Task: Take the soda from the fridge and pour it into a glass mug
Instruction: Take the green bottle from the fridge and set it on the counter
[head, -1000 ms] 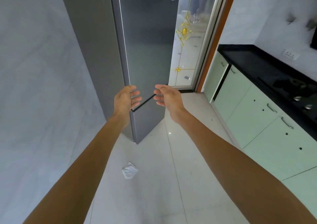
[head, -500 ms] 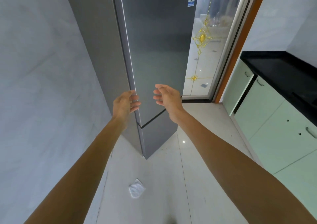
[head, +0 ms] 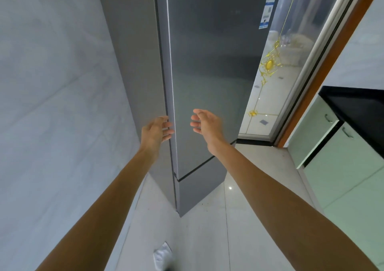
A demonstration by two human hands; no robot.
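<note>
A: What is different from a second ago?

B: The person stands nearer the fridge (head: 207,73), and both hands sit higher against it. They were level with the dark seam (head: 199,170) between the two doors; now that seam lies well below them and they are in front of the upper door (head: 212,96).

A: And the hands themselves?

B: The left hand (head: 155,132) is at the door's left edge, fingers loosely bent, their tips on or just beside the bright strip there. I cannot tell whether they have hooked behind it. The right hand (head: 207,125) hovers to the right of it, in front of the door face, fingers spread wide and relaxed. Neither holds anything.

A: Where is the soda?

B: Not in view. Both doors are shut, so I judge it is inside, behind them. The glass mug is not in view either; only the near corner of the black counter (head: 353,106) shows at the far right.

A: So what does the shift mean?

B: I read it as the reach for the door nearly finished. The opening pull comes next, probably from the left hand, since that edge looks like the free side.

A: Any hazard?

B: A crumpled white cloth (head: 163,257) lies on the floor near the person's feet.
</note>
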